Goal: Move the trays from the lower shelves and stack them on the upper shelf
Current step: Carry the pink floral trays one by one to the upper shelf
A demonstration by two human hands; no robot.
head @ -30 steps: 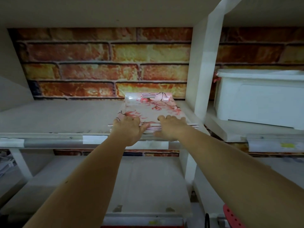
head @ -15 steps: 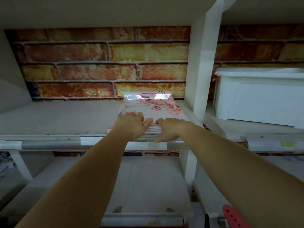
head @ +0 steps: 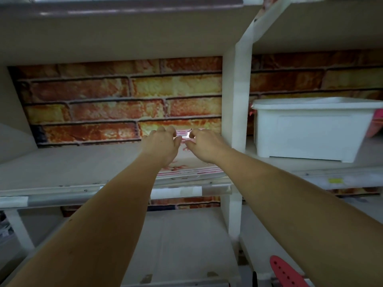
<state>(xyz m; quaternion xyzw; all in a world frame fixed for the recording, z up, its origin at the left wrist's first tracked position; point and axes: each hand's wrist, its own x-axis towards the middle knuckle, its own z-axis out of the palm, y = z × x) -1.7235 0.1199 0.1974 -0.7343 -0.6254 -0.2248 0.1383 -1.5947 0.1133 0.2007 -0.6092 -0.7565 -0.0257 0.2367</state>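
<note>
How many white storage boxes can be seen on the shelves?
1. The white storage box stands on the shelf in the right compartment, beyond the white upright post. Others may be hidden outside the view.

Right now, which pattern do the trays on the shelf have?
In the head view, the trays are pale with a pink-red floral print.

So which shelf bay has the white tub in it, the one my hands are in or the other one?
The other one: the white plastic tub sits in the right-hand bay, past the white upright post. Both hands reach over the floral trays in the left bay.
</note>
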